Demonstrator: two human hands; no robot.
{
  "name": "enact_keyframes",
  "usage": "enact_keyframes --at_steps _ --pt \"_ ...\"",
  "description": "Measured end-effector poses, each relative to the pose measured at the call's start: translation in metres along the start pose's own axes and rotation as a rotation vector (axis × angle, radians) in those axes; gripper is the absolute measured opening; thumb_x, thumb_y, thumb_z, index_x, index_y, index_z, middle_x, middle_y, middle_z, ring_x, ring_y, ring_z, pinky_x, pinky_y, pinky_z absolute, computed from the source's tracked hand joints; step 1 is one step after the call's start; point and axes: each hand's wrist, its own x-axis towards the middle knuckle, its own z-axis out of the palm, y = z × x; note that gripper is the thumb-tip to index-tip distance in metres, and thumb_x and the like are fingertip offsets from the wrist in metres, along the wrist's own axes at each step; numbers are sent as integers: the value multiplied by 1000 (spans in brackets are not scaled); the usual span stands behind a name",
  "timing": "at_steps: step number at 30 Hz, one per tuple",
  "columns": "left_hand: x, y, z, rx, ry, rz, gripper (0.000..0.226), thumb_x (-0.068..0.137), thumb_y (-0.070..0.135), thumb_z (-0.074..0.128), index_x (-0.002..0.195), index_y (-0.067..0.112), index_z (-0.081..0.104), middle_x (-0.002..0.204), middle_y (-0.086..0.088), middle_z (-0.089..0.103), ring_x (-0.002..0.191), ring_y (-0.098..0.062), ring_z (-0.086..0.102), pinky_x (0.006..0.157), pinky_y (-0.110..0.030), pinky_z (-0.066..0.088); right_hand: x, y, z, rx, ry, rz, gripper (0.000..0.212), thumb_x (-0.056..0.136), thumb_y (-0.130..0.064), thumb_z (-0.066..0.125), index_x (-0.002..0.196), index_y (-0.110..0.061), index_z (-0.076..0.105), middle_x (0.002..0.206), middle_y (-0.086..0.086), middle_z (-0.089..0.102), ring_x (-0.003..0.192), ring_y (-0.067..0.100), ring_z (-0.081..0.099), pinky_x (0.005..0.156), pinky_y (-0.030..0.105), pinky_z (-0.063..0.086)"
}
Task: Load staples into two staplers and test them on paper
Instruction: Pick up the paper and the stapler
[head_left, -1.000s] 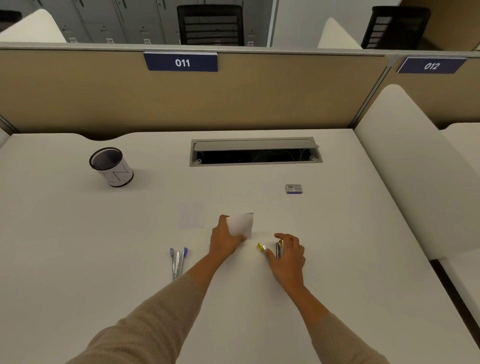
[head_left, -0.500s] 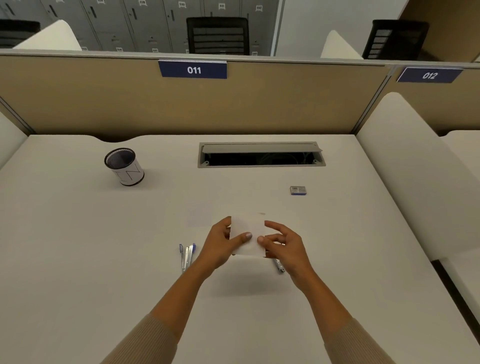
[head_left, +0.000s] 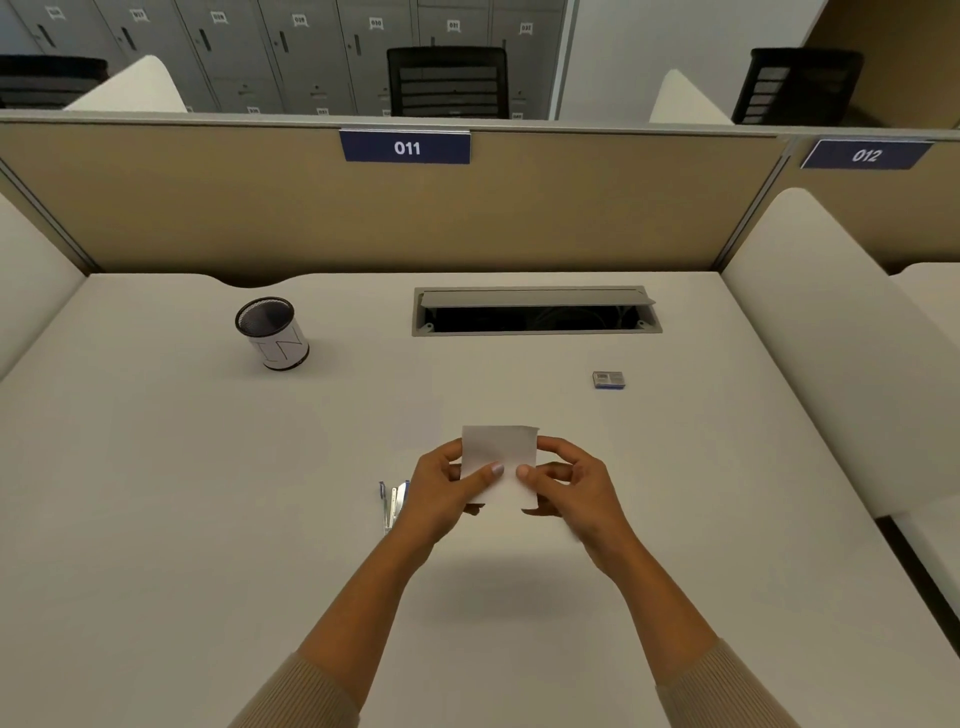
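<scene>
Okay, ribbed beige knit sleeves (head_left: 301, 696) are showing nearest the camera, below the paper (head_left: 501, 452). The paper is a small, thin, matte white sheet, roughly square, and it is being held up over the smooth off-white desk (head_left: 156, 519), which is carrying a soft shadow under it. The left hand (head_left: 441, 493) is pinching the paper's left edge, thumb on the front and fingers curled behind. The right hand (head_left: 576, 493) is pinching the right edge the same way. Just left of the paper, a slim blue stapler (head_left: 393, 501) with a silver metal strip is lying on the desk, partly hidden by the left hand. Beyond the paper to the right, a small flat rectangular staple box (head_left: 608, 380) is sitting well apart. Far left of the paper, a round black mesh cup (head_left: 272, 332) with a white wrap is standing upright. Straight beyond the paper, a grey rectangular cable hatch (head_left: 535, 310) is lying open. Behind it, a tan partition (head_left: 208, 208) is carrying a blue plate (head_left: 405, 147) reading 011.
</scene>
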Motion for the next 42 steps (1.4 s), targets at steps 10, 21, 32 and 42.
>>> enact_keyframes --at_steps 10,21,32,42 --pt "-6 21 -10 -135 14 -283 60 91 65 42 99 15 74 89 -18 75 69 -24 72 64 -26 59 -2 -6 0 -102 50 -119 31 87 1 67 81 -26 80 88 -5 76 86 13 70 60 22 57" --pt "-13 21 -10 -27 1 -83 22 82 20 77 103 13 74 79 -5 74 67 -13 71 59 -16 52 -9 -7 5 -95 82 -155 35 89 4 60 88 -25 79 89 -6 76 86 13 72 62 22 58" --pt "-17 20 -8 -5 57 43 20 84 16 74 104 12 71 85 -13 74 71 -19 71 58 -17 53 -20 -15 3 121 75 29 22 88 -20 70 110 -18 73 87 10 75 83 24 74 70 28 59" --pt "-23 21 -7 6 64 87 21 85 13 73 105 9 71 90 -13 73 75 -19 70 59 -18 54 -23 -15 5 65 67 6 26 80 -9 78 103 -22 74 88 16 75 86 22 74 69 25 59"
